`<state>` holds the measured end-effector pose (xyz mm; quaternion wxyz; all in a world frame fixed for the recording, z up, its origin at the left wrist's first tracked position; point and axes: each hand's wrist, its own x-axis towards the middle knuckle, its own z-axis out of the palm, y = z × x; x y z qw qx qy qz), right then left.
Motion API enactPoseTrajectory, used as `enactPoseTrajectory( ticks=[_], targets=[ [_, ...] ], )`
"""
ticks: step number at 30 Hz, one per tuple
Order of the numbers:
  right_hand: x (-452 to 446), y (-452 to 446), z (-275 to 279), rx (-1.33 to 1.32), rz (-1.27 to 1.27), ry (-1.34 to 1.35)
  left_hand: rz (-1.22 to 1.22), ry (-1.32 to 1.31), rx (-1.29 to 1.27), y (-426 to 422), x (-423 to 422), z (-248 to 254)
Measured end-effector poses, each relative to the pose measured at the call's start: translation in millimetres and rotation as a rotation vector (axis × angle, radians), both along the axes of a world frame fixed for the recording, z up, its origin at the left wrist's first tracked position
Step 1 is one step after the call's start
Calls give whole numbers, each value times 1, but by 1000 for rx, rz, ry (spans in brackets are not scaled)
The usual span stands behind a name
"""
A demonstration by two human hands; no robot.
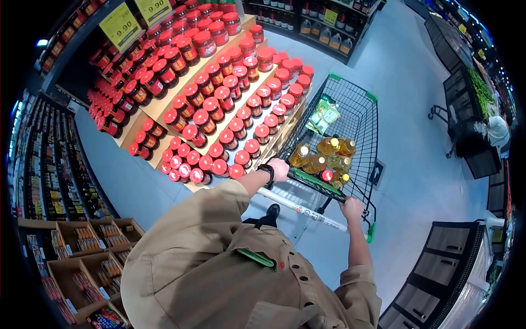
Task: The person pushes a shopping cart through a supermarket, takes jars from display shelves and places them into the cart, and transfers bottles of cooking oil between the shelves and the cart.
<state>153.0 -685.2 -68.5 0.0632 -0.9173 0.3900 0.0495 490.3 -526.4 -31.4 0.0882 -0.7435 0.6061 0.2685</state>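
From my end of the feed I look down on the shopping cart (359, 118), which sits ahead of the body on the pale grey floor (402, 181), just beside a tiered display of jars. The left hand (280, 169), with a black watch (267, 173) at its wrist, is closed over the dark near edge of the basket. The right hand (352, 209) grips the same edge farther along, close to the cart's right side — some fingers on both are hidden from me. The white bar (301, 210) runs nearer the body, and I see neither hand on it.

Inside the basket, a cluster of bottles (315, 164) holding yellow liquid stands near the hands; most caps I can make out are yellow or pale, and one is red. Farther in lie green-and-white packets (326, 115), near the side by the jars.

To my left, red-lidded jars (203, 120) fill the wooden tiers, with yellow price signs (119, 26) reading 9.90 above them. A divided wooden bin (82, 268) with small packaged goods is at lower left. On the right I get dark stands, one bearing green produce (479, 90) — and a dark shoe (274, 209) shows below the white bar.
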Motion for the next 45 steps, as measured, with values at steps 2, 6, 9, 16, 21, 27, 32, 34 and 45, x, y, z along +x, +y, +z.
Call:
enactPoseTrajectory(
  ticks=[2,6,9,16,21,27,32,34,45],
  targets=[
    [4,-6,0,-5,-6,22,0,27,-9,-5,5,-3],
    [9,-15,-2,-4,-22,22,-7,36,3,-14,11,-1],
    [13,-20,-1,-2,-27,43,15,45,-16,-19,14,-1],
    [16,-24,-4,9,-31,15,16,39,-55,-21,16,-6],
    [17,-24,5,-14,-3,16,10,32,-31,-23,16,-1],
    [12,-30,-4,-8,7,-1,10,37,-40,-26,16,-5],
    [11,-30,-3,-13,-9,-18,11,26,-42,-27,14,-9],
    [11,-31,-1,-21,-6,-38,1,20,-39,-28,13,-9],
    [6,-39,-7,-16,25,-15,3,43,-38,-31,13,-17]
  ],
)
